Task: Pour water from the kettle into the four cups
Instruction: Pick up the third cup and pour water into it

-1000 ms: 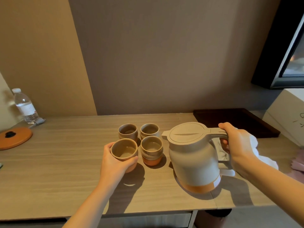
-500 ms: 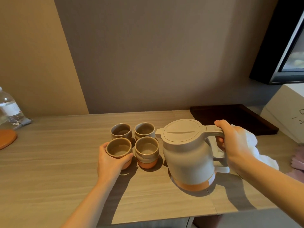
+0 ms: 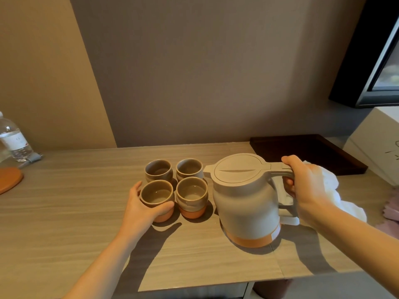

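Your left hand is wrapping its fingers around the near-left grey-and-orange ceramic cup at frame centre. Your right hand is gripping the handle of the upright grey plastic kettle with an orange base, right of centre on the pale wooden table. Three matching cups are sitting just beyond and beside.

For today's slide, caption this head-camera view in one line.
Left hand steadies the near-left cup; right hand grips the kettle.

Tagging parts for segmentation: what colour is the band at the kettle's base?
Orange, below a beige-grey body; the kettle shows it clearly in the head view.
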Tool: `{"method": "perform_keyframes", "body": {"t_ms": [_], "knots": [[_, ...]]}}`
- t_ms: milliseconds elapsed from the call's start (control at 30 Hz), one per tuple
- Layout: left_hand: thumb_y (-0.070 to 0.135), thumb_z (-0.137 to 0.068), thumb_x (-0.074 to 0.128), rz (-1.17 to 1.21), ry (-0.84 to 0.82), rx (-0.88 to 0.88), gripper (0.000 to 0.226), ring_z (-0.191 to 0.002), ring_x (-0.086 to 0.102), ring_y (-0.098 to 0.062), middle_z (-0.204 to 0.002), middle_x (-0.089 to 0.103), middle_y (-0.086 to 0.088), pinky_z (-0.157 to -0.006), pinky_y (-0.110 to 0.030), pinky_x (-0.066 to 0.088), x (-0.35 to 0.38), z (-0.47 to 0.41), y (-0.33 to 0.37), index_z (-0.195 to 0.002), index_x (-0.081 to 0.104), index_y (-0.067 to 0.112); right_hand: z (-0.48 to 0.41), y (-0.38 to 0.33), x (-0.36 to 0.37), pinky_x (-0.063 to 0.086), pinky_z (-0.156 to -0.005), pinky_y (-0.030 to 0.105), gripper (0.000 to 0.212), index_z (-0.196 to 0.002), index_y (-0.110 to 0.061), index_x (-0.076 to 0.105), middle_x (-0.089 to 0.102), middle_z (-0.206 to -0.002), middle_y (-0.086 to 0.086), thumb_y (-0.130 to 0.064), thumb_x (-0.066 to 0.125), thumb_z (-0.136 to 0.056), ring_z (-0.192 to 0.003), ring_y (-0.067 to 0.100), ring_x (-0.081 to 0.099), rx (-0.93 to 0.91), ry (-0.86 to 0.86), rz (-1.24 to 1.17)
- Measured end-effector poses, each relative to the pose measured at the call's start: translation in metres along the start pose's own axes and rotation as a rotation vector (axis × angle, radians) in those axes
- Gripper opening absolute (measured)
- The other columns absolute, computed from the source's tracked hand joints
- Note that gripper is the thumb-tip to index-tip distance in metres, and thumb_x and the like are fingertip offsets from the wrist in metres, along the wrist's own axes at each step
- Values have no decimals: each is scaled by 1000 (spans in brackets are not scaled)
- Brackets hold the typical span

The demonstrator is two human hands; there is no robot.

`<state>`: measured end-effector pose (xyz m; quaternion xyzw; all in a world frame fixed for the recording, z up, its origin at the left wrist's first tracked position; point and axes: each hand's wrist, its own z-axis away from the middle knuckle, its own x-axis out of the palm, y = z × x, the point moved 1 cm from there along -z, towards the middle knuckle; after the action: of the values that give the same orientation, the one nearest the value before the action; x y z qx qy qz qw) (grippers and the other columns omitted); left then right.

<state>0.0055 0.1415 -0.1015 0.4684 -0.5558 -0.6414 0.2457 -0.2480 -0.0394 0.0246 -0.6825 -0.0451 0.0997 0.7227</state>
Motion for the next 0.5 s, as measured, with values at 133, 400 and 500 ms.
{"method": "perform_keyframes", "body": {"t_ms": [133,400,500], "knots": [[34,-67,86,-23,80,64,95,-137,37,-21,-150,39,0,-103,-38,37,-6,-5,19,-145,32,28,0,-1,-1,38,-61,24,29,-67,-13,53,50,-67,6,-31,58,-89,-64,14,46,-15,0,2],[49,-75,76,-490,-22,363,77,-131,41,-18,-138,50,0,-104,-35,39,31,-44,59,-139,45,22,-8,1,1,38,-62,25,32,-62,-11,56,48,-61,8,-28,58,-89,-60,15,43,9,-46,-17],[62,-72,71,-659,-144,311,90,-141,30,-24,-150,39,-4,-110,-43,34,50,-63,70,-145,37,22,-13,1,1,38,-62,25,31,-62,-10,56,47,-59,8,-26,58,-89,-58,15,41,25,-56,-39]]}}
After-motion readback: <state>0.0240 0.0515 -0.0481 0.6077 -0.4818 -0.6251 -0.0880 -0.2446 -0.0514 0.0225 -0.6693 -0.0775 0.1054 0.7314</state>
